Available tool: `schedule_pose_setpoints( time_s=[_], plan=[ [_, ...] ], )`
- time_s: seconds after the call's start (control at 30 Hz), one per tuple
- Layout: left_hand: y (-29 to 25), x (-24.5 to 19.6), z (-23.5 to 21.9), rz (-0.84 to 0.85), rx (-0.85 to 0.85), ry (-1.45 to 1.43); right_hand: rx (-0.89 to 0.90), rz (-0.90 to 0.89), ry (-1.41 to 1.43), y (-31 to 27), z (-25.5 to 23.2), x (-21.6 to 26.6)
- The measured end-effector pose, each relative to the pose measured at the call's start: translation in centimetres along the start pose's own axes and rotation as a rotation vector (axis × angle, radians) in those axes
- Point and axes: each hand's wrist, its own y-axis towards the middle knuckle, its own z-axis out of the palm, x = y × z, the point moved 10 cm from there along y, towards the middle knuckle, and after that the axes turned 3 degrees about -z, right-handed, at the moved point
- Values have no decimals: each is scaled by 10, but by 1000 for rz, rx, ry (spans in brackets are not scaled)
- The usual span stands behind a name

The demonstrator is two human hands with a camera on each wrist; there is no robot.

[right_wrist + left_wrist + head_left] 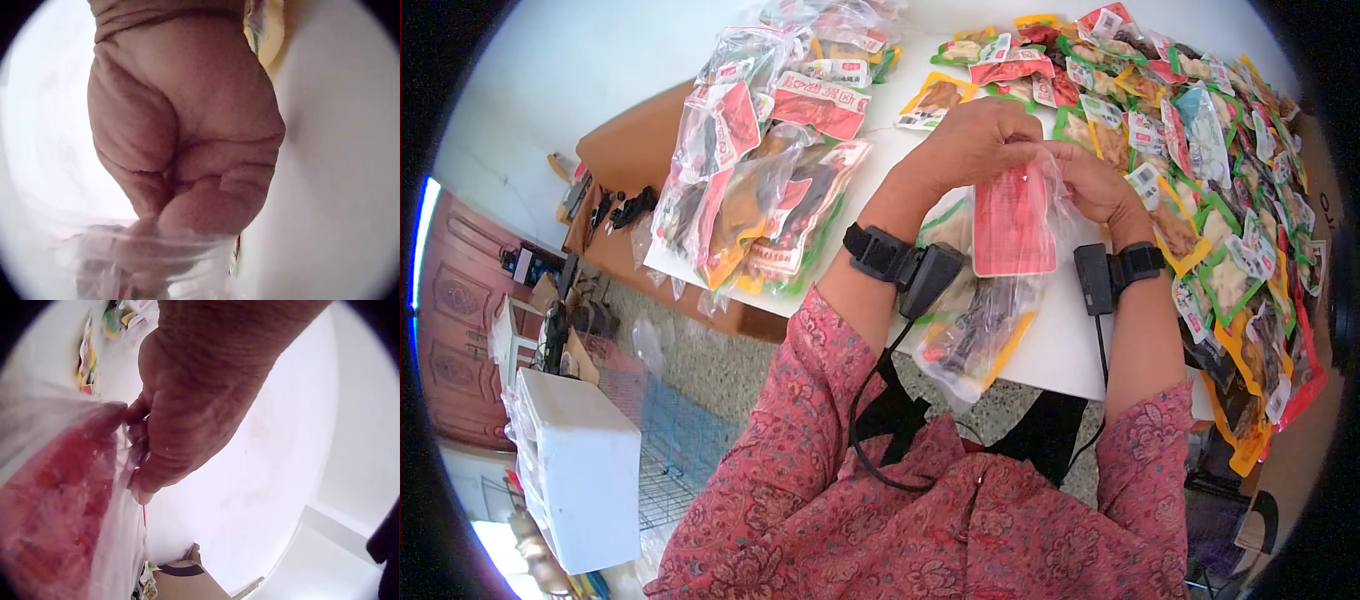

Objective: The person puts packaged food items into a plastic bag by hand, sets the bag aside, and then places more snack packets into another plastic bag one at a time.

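A clear plastic bag with a red and pink packet [1015, 225] inside hangs upright between both hands, above the white table [1055, 350]. The left hand [980, 140] pinches the bag's top edge; in the left wrist view the left hand [194, 394] has its fingertips on the clear film beside the red packet [56, 506]. The right hand [1095, 185] pinches the film at the top right corner. Curled fingers of the right hand [187, 137] show behind clear film [206, 269] in the right wrist view. Beneath the bag lies another bagged packet [975, 340].
Many small colourful packets [1230, 220] are heaped at the right. Filled clear bags [750, 200] lie along the table's left side. A brown cardboard box [1290, 380] stands at the right edge, and a white box [580, 470] is at lower left.
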Motion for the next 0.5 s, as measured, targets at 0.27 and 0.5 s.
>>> schedule_pose_setpoints(
  time_s=[0.27, 0.5],
  plan=[
    [4, -4, 4, -21, 22, -140, 82, 7, -151, -11, 16, 10],
    [17, -40, -9, 26, 149, 223, 131, -74, 139, -7, 17, 20]
  ],
)
